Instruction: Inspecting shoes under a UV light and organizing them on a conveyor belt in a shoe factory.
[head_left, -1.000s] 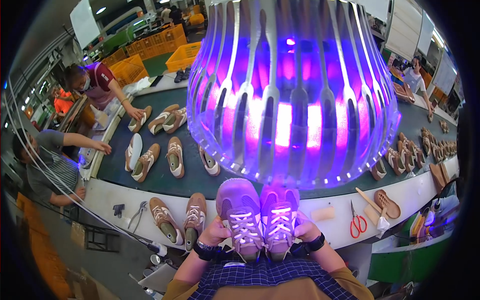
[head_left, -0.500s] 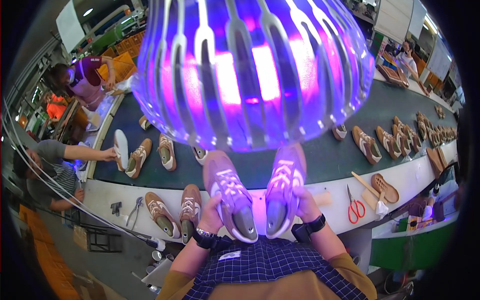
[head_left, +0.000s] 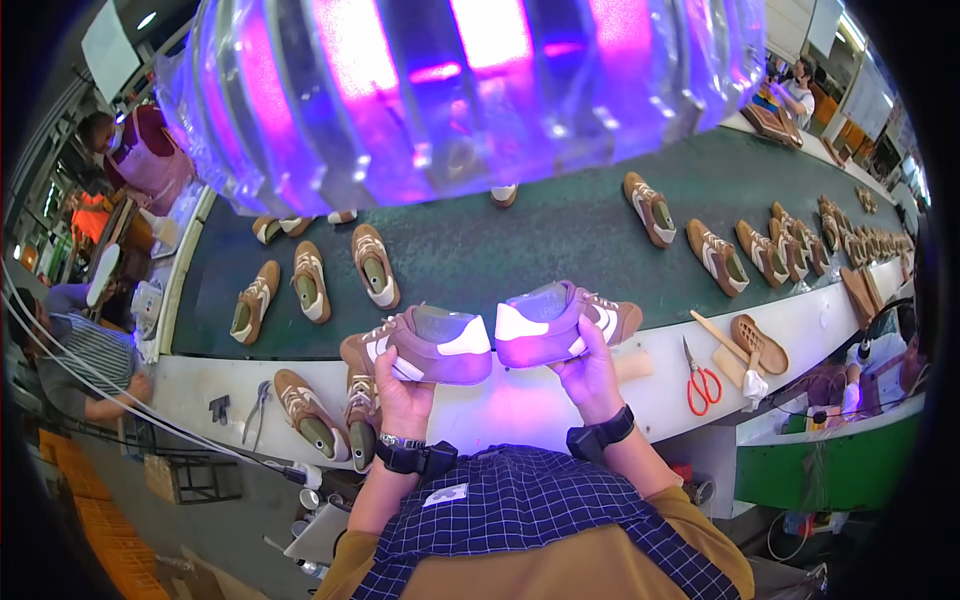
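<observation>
My left hand (head_left: pixel 404 393) is closed around one brown sneaker (head_left: pixel 455 362) with white stripes, its white heel patch turned inward. A matching sneaker (head_left: pixel 530 345) is in my right hand (head_left: pixel 594 378), its heel facing the first one across a narrow gap. Both shoes are held up over the white table edge (head_left: pixel 490 415), under a glowing violet lamp (head_left: pixel 460 100) with ribbed clear plastic around it. Two more brown sneakers, one of them a laced shoe (head_left: pixel 310 412), rest on the ledge beside my left hand.
A green conveyor belt (head_left: pixel 430 260) carries several brown sneakers. Red-handled scissors (head_left: pixel 704 390), a wooden stick (head_left: pixel 718 335) and a brown sole (head_left: pixel 758 343) lie to the right. Pliers (head_left: pixel 257 412) lie to the left. Co-workers sit and stand at the far left, another at the far right.
Both sneakers have been turned from toes-away to sideways, heels facing each other, toes outward. The lamp appears higher and further left in view. At left, a co-worker's outstretched arm has drawn back.
</observation>
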